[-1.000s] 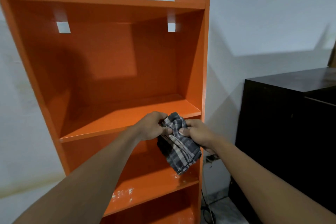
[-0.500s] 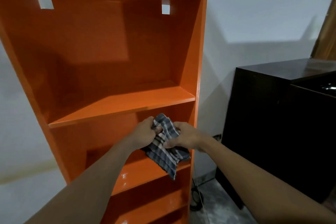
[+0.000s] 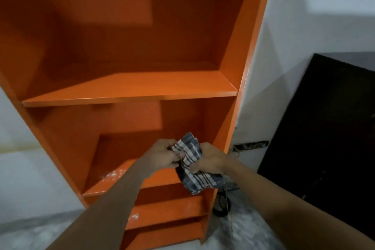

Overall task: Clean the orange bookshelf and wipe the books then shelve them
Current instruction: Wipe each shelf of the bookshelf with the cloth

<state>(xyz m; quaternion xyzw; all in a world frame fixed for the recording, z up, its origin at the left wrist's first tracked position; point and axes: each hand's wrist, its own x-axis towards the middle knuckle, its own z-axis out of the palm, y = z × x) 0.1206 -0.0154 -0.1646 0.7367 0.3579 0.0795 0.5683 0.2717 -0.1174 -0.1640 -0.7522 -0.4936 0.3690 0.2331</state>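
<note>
The orange bookshelf [image 3: 129, 91] stands against a white wall and fills the left and middle of the head view. Its shelves hold no books. A grey and white checked cloth [image 3: 190, 162] is bunched between both hands in front of the second shelf opening. My left hand [image 3: 162, 155] grips its left side with curled fingers. My right hand [image 3: 211, 158] grips its right side, and the cloth's loose end hangs below it. White dusty marks [image 3: 113, 174] show on the lower shelf board. No books are in view.
A dark wooden cabinet [image 3: 324, 128] stands to the right of the bookshelf. Between them, black cables [image 3: 222, 203] lie on the pale patterned floor [image 3: 249, 227], under a wall socket [image 3: 251, 145].
The view has tilted downward, so the bookshelf's top has left the frame and lower shelves and floor appear. Both hands still hold the cloth, now lower against the shelf.
</note>
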